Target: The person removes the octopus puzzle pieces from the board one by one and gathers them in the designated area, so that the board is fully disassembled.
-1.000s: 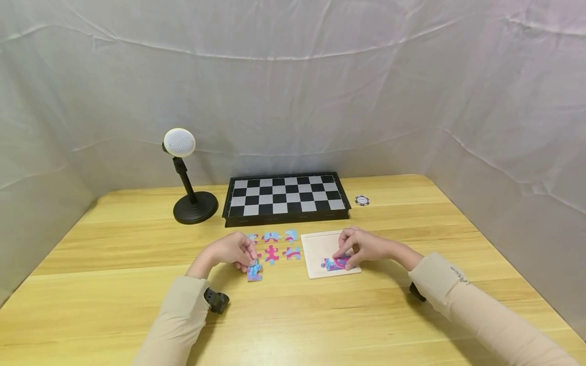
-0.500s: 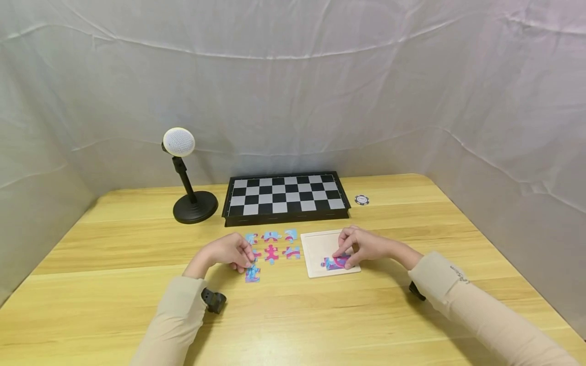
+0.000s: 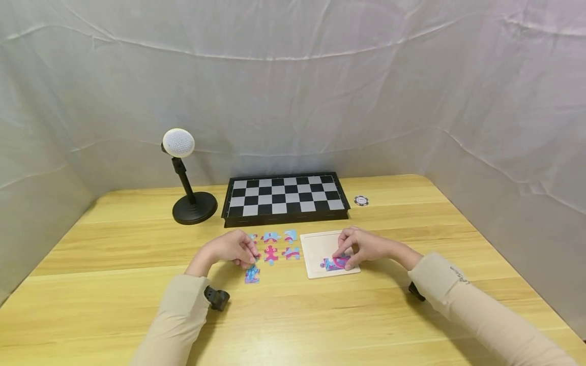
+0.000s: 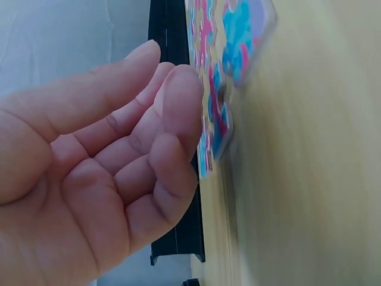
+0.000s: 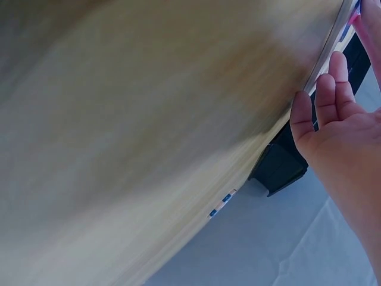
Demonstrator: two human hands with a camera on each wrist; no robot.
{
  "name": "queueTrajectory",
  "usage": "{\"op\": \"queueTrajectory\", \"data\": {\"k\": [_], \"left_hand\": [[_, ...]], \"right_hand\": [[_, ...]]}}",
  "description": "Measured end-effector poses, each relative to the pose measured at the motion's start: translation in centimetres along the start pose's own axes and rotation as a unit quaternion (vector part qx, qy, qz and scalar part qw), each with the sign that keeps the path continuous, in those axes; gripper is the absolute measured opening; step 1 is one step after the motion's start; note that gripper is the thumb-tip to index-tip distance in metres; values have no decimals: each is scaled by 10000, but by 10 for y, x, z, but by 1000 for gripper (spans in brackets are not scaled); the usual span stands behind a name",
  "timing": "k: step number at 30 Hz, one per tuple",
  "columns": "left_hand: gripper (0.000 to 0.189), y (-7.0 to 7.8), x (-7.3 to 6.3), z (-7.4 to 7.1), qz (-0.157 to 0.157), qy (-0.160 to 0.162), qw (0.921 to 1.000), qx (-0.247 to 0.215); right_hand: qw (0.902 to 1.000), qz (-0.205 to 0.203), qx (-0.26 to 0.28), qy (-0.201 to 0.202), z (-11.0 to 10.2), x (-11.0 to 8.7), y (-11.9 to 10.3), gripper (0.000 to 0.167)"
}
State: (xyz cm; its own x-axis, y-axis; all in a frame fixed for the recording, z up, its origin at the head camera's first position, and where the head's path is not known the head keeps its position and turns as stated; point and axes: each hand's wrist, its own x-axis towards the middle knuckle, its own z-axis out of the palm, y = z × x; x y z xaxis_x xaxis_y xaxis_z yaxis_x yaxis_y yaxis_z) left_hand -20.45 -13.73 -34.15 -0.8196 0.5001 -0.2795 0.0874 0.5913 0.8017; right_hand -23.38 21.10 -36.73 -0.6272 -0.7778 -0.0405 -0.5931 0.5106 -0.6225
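Observation:
In the head view my left hand [image 3: 235, 249] is over the left column of loose jigsaw pieces. Its fingers are loosely bent and, in the left wrist view, a gap parts thumb and index finger with nothing between them. A blue and purple jigsaw piece [image 3: 252, 275] lies just in front of the fingertips; a pink and blue piece [image 4: 220, 119] is close by the index finger. My right hand [image 3: 363, 246] reaches into the pale puzzle tray [image 3: 316, 244], thumb and index finger pinching a pink and purple jigsaw piece [image 3: 341, 262]. The right wrist view barely shows those fingertips.
Several loose pieces, among them a pink one [image 3: 270, 254], lie between the hands. Behind them is a black-edged chessboard [image 3: 288, 195]. A microphone on a stand [image 3: 185, 183] stands at the back left, and a poker chip [image 3: 361, 201] lies right of the board.
The left hand let go of the blue and purple piece, which shifted slightly left; the hand drew back a little, then returned over the pieces. The right hand stayed in place.

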Motion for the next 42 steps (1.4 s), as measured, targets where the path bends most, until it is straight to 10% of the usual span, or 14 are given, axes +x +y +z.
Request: {"op": "queueTrajectory", "data": {"k": [42], "left_hand": [[5, 48, 43, 36, 522, -290, 9981, 131]], "right_hand": [[9972, 553, -461, 203, 1, -1, -4, 72]]}}
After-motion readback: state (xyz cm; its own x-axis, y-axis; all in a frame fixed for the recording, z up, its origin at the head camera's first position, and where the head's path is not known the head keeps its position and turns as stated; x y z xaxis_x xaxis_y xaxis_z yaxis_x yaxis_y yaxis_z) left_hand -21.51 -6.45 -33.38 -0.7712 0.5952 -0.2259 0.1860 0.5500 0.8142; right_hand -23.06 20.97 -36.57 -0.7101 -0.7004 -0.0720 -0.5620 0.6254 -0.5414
